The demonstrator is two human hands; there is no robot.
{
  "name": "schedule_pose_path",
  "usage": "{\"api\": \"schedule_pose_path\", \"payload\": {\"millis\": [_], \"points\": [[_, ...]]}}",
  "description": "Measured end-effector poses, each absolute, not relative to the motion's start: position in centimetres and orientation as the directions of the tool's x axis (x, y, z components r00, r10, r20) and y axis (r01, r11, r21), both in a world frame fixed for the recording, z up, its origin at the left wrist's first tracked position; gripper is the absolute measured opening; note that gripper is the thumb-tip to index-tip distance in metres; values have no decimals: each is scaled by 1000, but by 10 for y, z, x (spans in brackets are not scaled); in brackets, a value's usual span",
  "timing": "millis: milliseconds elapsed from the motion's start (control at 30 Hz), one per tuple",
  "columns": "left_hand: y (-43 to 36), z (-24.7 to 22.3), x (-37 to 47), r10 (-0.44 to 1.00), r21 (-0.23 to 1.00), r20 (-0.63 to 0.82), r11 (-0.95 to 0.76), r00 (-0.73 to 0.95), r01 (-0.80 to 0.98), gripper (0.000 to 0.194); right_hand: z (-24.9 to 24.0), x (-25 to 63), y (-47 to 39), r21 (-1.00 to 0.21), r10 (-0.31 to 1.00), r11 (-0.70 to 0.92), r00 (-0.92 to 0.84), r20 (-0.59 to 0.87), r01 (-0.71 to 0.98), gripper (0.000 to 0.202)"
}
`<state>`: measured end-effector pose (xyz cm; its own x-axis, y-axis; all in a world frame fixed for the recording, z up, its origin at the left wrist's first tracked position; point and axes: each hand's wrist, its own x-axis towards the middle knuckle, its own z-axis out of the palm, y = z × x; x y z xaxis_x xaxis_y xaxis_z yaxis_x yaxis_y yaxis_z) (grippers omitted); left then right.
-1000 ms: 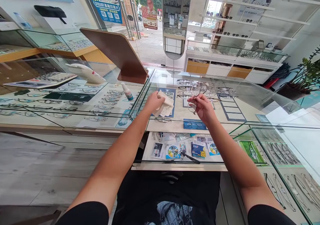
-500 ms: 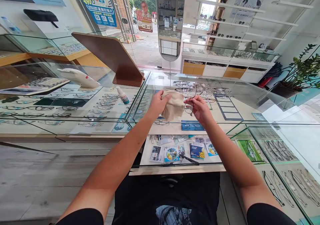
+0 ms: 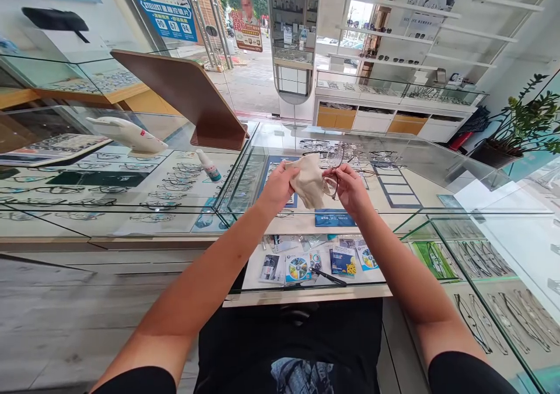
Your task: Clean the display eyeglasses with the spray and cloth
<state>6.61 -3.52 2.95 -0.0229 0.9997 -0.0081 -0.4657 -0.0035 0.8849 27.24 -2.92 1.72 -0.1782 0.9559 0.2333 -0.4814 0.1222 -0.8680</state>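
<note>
My left hand (image 3: pixel 279 185) grips a beige cleaning cloth (image 3: pixel 310 179) and presses it against a pair of thin-framed glasses (image 3: pixel 335 159). My right hand (image 3: pixel 349 186) holds the glasses by the frame, the upper lens sticking out above my fingers. The cloth covers the lower lens. Both hands hover above the glass counter (image 3: pixel 411 164), close together at its middle.
A small spray bottle (image 3: pixel 209 166) stands on the glass left of my hands, a brown stand mirror (image 3: pixel 184 97) and a white device (image 3: pixel 126 134) behind it. Several glasses lie in the display cases. Leaflets and a pen (image 3: pixel 329 277) lie on the lower shelf. A potted plant (image 3: pixel 522 126) stands at right.
My left hand has brought the cloth rightwards from beside the glasses onto them. It now wraps the lower lens. The right hand kept its hold on the frame.
</note>
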Motion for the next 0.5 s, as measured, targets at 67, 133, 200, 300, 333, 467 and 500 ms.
{"api": "schedule_pose_path", "payload": {"millis": [67,133,200,300,333,467,500], "points": [[-31,28,63,1000,878,-16,15,2,-479,35,19,273,-30,-867,955,117,-184,232,-485,39],[-28,25,60,998,887,-18,42,56,-459,33,22,273,-33,-858,950,99,-208,232,-504,42],[-25,22,58,993,899,-20,68,114,-432,35,24,273,-35,-852,940,76,-247,234,-518,43],[-23,19,56,984,913,-25,95,176,-397,39,26,273,-38,-861,929,65,-284,236,-505,42],[-23,18,55,982,918,-29,100,185,-384,39,26,273,-39,-866,929,68,-285,236,-496,41],[-23,21,49,979,931,-72,135,191,-340,40,25,274,-38,-870,931,90,-270,247,-485,38],[-24,22,47,977,931,-83,147,199,-333,41,25,274,-38,-868,930,91,-270,249,-489,37]]}}
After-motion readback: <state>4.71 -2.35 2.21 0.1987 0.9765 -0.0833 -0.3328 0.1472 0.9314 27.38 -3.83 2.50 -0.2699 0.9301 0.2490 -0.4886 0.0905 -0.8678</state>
